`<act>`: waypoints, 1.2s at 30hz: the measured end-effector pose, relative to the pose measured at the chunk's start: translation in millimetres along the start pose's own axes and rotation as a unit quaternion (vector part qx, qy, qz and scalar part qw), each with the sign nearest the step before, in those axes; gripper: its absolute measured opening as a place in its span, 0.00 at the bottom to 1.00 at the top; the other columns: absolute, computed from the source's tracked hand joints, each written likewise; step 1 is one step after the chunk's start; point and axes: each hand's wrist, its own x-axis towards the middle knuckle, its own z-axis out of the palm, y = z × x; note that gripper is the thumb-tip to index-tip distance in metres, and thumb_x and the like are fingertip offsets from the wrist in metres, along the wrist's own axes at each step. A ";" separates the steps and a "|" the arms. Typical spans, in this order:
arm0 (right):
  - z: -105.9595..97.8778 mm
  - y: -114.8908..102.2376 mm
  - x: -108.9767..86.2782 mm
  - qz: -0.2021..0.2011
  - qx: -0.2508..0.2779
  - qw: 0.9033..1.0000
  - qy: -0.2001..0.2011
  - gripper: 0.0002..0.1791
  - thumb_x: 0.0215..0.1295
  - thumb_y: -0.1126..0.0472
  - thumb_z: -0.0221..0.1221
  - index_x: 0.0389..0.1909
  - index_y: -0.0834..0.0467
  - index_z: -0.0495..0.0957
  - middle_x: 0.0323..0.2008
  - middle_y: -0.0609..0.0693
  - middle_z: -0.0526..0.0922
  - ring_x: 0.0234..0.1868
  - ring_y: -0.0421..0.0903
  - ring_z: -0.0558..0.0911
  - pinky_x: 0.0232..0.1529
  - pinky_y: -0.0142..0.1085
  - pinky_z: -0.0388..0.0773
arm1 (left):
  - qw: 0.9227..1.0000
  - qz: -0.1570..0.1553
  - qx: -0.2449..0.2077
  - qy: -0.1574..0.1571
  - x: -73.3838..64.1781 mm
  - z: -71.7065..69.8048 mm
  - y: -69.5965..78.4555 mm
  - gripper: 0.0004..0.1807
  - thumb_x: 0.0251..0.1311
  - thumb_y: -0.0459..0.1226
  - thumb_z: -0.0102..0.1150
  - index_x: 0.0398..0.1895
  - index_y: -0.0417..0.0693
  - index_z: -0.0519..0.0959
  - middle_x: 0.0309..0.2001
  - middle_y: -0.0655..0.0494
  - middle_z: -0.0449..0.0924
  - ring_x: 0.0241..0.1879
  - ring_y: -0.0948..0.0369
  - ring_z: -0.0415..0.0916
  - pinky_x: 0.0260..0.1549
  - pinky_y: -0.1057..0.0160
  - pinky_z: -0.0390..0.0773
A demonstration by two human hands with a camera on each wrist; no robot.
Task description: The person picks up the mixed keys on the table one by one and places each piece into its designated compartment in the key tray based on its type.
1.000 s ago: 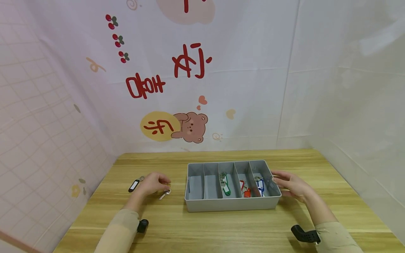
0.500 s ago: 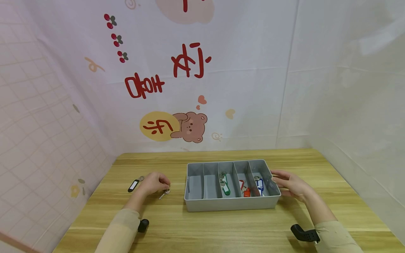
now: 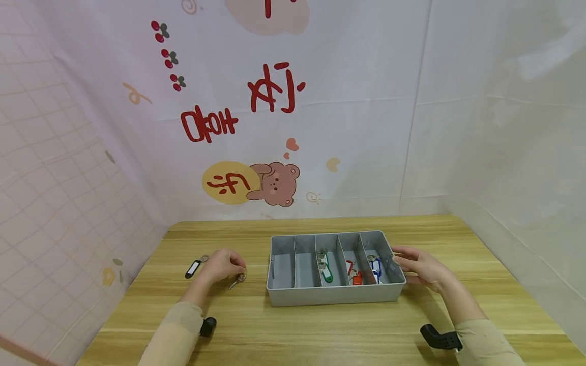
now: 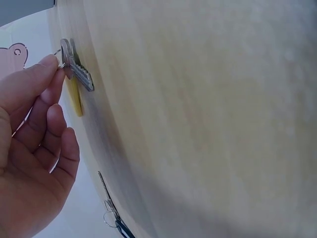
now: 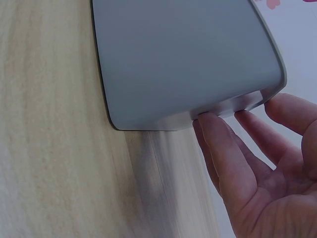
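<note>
My left hand point(image 3: 223, 264) pinches a metal key ring between thumb and fingertips, over the left part of the table. From it hang silver keys point(image 4: 79, 72) and a yellow key tag point(image 4: 74, 96), whose top the keys overlap. A grey five-part box point(image 3: 334, 296) sits in the middle. My right hand point(image 3: 423, 268) rests loosely extended fingers against its right end wall, with a fingertip right at the rim. Inside the box lie green-tagged keys point(image 3: 326, 273), red-tagged keys point(image 3: 356, 278) and blue-tagged keys point(image 3: 376, 268), each colour in its own compartment. The two left compartments hold nothing.
A black key tag point(image 3: 193, 269) with its ring lies left of my left hand. The wooden table point(image 3: 320, 335) meets a printed white curtain point(image 3: 357, 127) behind and at both sides. Dark camera mounts point(image 3: 441, 338) sit at my wrists.
The keys below my left hand shift slightly as it holds the ring. My right hand and the box stay where they were.
</note>
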 end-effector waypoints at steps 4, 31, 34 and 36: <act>-0.3 -0.3 0.2 -0.003 0.002 1.000 -0.002 0.37 0.75 0.61 0.54 0.73 0.74 0.48 0.56 0.57 0.78 0.50 0.49 0.82 0.49 0.47 0.80 | 1.000 0.008 -0.004 -0.003 -0.4 -1.0 -0.1 0.02 0.54 0.32 0.71 0.26 0.45 0.87 0.26 0.61 0.84 0.28 0.64 0.75 0.30 0.61 0.75; -0.1 -0.9 -0.8 -0.006 -0.002 1.000 -0.005 0.36 0.75 0.61 0.54 0.73 0.74 0.48 0.58 0.58 0.76 0.51 0.49 0.81 0.49 0.47 0.80 | 0.998 -0.029 -0.056 0.030 -11.4 -22.7 4.4 0.02 0.60 0.35 0.68 0.33 0.46 0.88 0.33 0.58 0.85 0.37 0.59 0.79 0.42 0.53 0.78; 0.5 -0.7 -1.0 -0.004 0.002 1.000 -0.002 0.36 0.75 0.61 0.54 0.73 0.74 0.49 0.57 0.56 0.77 0.50 0.49 0.81 0.49 0.46 0.80 | 0.997 -0.031 -0.068 0.034 -11.9 -24.8 3.6 0.03 0.60 0.35 0.68 0.33 0.46 0.88 0.34 0.57 0.85 0.38 0.59 0.79 0.41 0.54 0.79; 0.8 -0.7 -1.2 -0.002 0.003 1.000 0.001 0.36 0.75 0.61 0.55 0.73 0.74 0.49 0.56 0.55 0.78 0.50 0.48 0.81 0.48 0.46 0.81 | 0.996 -0.034 -0.073 0.037 -12.1 -26.0 3.0 0.03 0.60 0.35 0.68 0.34 0.46 0.88 0.35 0.57 0.85 0.38 0.59 0.79 0.40 0.55 0.79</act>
